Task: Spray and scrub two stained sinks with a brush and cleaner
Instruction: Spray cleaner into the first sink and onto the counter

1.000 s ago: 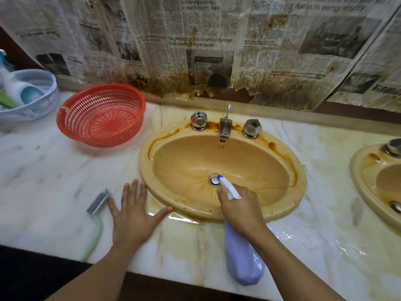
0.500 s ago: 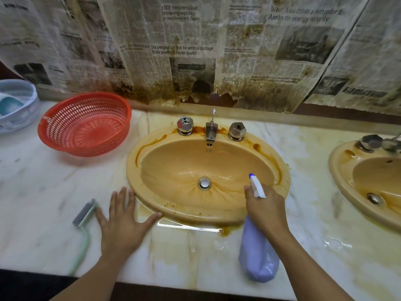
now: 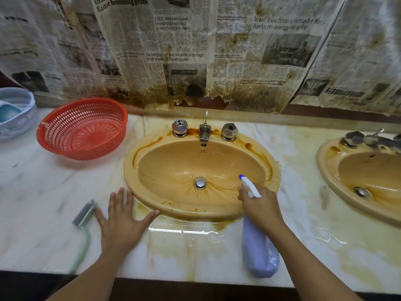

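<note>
A tan oval sink [image 3: 152,205] with brown stains sits in the middle of the marble counter. My right hand [image 3: 260,207] grips a lilac spray bottle [image 3: 258,250] at the sink's front right rim, its white nozzle aimed into the bowl. My left hand [image 3: 121,220] lies flat on the counter, fingers spread, thumb touching the sink's front left rim. A brush [image 3: 83,213] with grey bristles and a green handle lies just left of that hand. A second stained sink [image 3: 325,170] shows at the right edge.
A red perforated basket [image 3: 82,129] stands back left, beside a white basket [image 3: 17,118] at the far left. Chrome taps [image 3: 205,131] rise behind the middle sink. Stained newspaper [image 3: 195,51] covers the wall. Wet puddles [image 3: 184,230] lie along the counter's front.
My right hand has carried the spray bottle from over the drain to the sink's front right rim. My left hand has stayed flat beside the brush. The view has shifted right and down.
</note>
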Motion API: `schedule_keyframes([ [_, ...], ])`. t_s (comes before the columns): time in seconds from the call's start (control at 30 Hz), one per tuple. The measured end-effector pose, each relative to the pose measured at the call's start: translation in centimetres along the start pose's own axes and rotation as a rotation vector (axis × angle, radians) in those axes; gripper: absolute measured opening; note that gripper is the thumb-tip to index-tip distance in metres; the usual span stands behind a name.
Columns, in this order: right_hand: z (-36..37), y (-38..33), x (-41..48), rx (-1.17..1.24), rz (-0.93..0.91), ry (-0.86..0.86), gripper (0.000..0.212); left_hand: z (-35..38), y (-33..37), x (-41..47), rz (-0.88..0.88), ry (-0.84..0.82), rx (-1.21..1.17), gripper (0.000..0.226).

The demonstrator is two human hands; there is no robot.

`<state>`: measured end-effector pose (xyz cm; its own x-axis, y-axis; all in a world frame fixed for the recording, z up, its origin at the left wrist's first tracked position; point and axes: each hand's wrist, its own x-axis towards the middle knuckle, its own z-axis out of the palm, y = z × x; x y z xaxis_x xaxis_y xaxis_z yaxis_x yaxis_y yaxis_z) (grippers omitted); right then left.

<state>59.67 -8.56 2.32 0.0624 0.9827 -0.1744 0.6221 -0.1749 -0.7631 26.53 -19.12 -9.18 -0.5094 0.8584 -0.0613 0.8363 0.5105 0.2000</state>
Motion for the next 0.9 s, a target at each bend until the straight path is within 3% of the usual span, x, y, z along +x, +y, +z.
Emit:
schedule_keyframes([
  [0.17, 1.2, -1.1, -0.3, 0.015, -0.024, -0.017, 0.037, 0.0, 0.0, -0.1, -0.003, 0.001, -0.011, 0.122],
  [0.3, 3.1, -2.4, -0.3, -0.083, -0.191, -0.169, 0.031, -0.2, 0.0, -0.2, -0.003, -0.011, -0.011, 0.122],
  [0.43, 5.4, -4.0, -0.7, -0.123, -0.238, -0.318, 0.032, -0.3, -0.1, -0.2, -0.004, -0.02, -0.015, 0.121],
  [0.53, 6.5, -4.5, -1.0, -0.08, -0.203, -0.333, 0.043, -0.5, -0.1, -0.2, -0.004, -0.025, -0.041, 0.121],
  [0.63, 6.7, -4.8, -1.1, -0.093, -0.276, -0.317, 0.035, -0.8, -0.4, 0.2, -0.01, -0.057, -0.117, 0.118],
  [0.7, 6.3, -5.1, -1.3, -0.095, -0.343, -0.326, 0.025, -1.7, -0.8, 0.8, 0.009, -0.108, -0.121, 0.109],
  [0.8, 5.4, -5.2, -2.2, -0.017, -0.425, -0.294, 0.017, -3.6, -1.9, 1.0, 0.104, -0.182, -0.19, 0.076],
  [0.9, 4.4, -4.6, -3.1, 0.145, -0.414, -0.22, 0.009, -5.1, -3.6, -0.2, 0.129, -0.099, -0.284, 0.045],
])
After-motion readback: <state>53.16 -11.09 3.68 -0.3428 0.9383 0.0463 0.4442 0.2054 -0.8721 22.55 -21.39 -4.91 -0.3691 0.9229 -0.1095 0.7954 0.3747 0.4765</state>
